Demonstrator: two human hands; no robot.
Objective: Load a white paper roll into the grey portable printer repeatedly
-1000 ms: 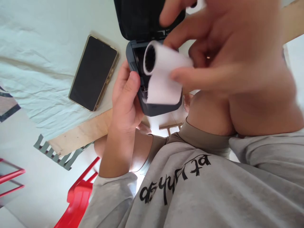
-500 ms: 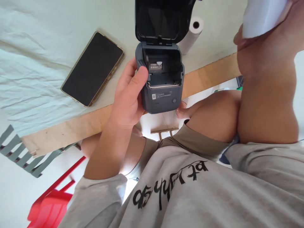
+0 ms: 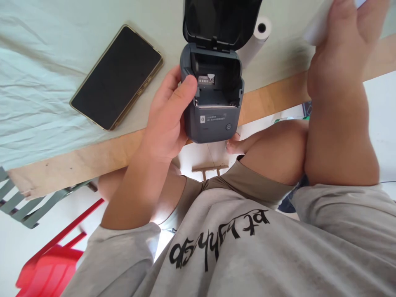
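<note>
Phone lies face up on the pale green cloth covering the table, left of the printer and well apart from it. A second paper roll lies on the cloth just behind the printer's open lid, partly hidden by it. Bare wood table edge runs across below the cloth. Red chair at bottom left, grey slatted thing near it. Grey sweatshirt w/ black lettering fills the foreground.

Left hand is wrapped round the left side of the small grey printer, thumb on its top edge, fingertips showing under its base; printer held over the table edge, lid up, paper bay bare inside. Right hand is up at top right, well apart from the printer, fingers curled on a white paper roll, mostly out of frame.
</note>
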